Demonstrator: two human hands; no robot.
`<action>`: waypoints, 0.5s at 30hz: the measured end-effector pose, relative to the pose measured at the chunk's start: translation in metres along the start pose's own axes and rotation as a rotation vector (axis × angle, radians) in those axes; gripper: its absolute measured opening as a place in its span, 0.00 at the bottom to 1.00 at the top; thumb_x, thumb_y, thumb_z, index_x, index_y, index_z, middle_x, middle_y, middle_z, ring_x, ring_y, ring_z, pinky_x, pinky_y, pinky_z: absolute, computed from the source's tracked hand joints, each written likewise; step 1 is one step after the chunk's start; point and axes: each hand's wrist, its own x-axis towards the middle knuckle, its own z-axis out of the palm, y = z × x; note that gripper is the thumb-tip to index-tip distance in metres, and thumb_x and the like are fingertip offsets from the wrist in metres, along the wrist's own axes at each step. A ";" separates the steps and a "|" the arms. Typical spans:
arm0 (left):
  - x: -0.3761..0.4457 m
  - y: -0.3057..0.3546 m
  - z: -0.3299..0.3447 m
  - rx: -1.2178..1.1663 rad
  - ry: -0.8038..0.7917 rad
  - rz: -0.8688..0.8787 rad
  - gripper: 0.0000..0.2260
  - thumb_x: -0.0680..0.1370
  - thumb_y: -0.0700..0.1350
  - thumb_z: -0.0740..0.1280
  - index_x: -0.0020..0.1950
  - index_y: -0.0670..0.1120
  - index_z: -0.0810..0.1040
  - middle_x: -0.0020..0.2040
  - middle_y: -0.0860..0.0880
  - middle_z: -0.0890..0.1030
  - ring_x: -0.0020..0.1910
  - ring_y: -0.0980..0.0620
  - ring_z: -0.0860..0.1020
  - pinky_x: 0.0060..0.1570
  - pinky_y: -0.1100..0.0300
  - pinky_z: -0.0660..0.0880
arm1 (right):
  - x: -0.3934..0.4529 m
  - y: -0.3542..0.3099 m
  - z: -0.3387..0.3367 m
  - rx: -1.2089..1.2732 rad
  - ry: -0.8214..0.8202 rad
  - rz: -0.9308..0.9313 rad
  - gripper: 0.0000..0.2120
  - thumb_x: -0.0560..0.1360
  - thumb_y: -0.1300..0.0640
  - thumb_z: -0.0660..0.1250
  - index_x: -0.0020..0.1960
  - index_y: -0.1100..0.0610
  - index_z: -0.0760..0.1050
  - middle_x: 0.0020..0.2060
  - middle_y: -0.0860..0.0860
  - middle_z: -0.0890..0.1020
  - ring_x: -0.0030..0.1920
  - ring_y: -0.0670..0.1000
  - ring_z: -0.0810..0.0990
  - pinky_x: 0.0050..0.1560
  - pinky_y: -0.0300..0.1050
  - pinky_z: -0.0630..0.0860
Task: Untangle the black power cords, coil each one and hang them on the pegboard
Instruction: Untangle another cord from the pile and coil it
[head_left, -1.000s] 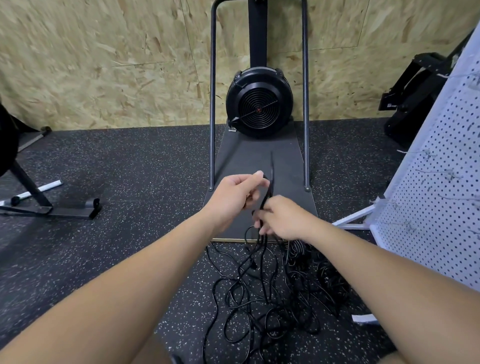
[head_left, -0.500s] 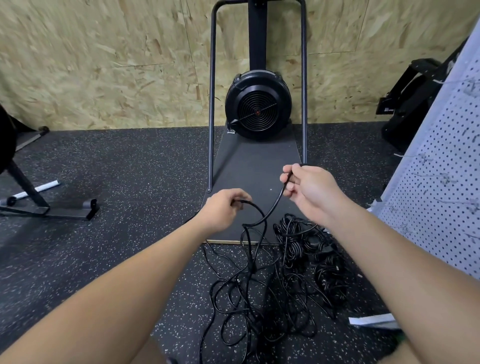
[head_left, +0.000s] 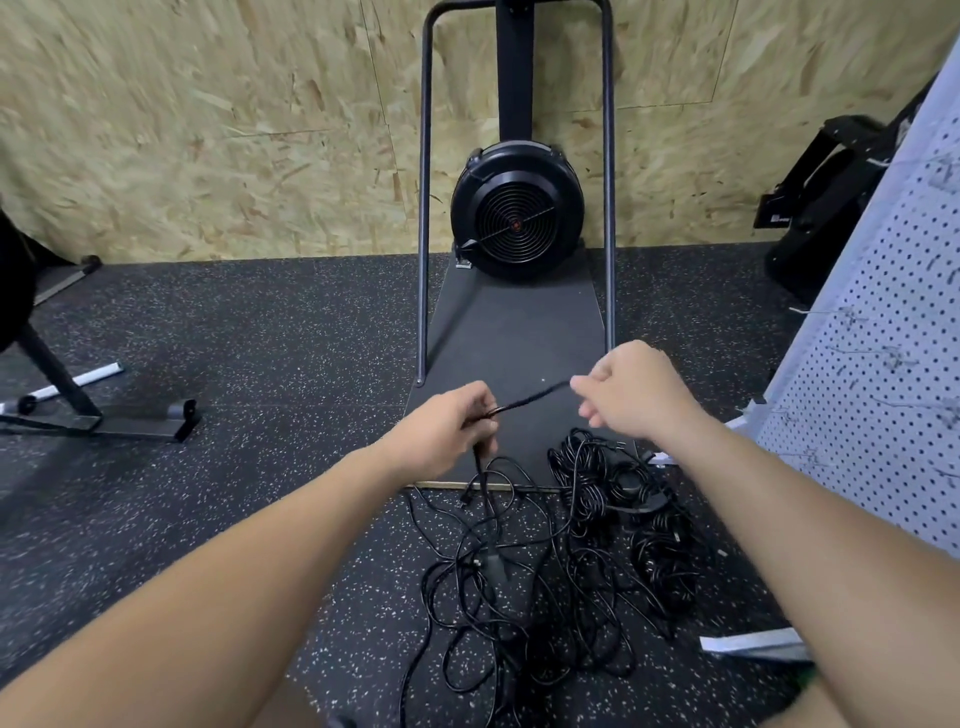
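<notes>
left hand (head_left: 447, 431) grips cord (head_left: 524, 402); cord slants up-right to right hand (head_left: 623, 387), fingers pinch its end; tangle (head_left: 519, 587) lies below.

No text, label, brand or number can be read on anything in view.

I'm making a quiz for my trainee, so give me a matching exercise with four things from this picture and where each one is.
Things:
1. left hand
2. pegboard
3. loose tangle of cords
4. fan unit

Places or states:
A. stands at the right edge of the view
B. sits against the wooden wall, at the far end of the dark platform
C. grips a black cord that runs across to the right hand
D. lies spread on the speckled floor

Pairs: 1-C, 2-A, 3-D, 4-B
</notes>
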 end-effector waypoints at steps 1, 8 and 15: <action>0.000 0.004 -0.001 -0.006 0.011 0.012 0.05 0.88 0.42 0.66 0.53 0.48 0.73 0.43 0.51 0.88 0.43 0.49 0.86 0.55 0.47 0.81 | -0.002 -0.002 0.003 -0.104 0.062 -0.064 0.07 0.82 0.53 0.71 0.47 0.53 0.86 0.41 0.48 0.90 0.43 0.52 0.89 0.51 0.54 0.87; 0.002 0.041 -0.011 -0.283 0.112 0.075 0.04 0.85 0.41 0.72 0.52 0.43 0.85 0.39 0.46 0.85 0.33 0.49 0.72 0.34 0.56 0.69 | -0.024 -0.028 0.022 -0.108 -0.058 -0.489 0.06 0.81 0.48 0.73 0.58 0.41 0.83 0.42 0.44 0.85 0.42 0.47 0.81 0.49 0.51 0.81; -0.004 0.037 -0.020 -0.545 0.081 -0.010 0.07 0.78 0.33 0.71 0.55 0.39 0.80 0.44 0.45 0.83 0.45 0.47 0.79 0.54 0.51 0.80 | -0.024 -0.035 0.002 0.069 0.002 -0.453 0.05 0.84 0.52 0.70 0.50 0.48 0.83 0.37 0.42 0.87 0.31 0.42 0.79 0.38 0.47 0.75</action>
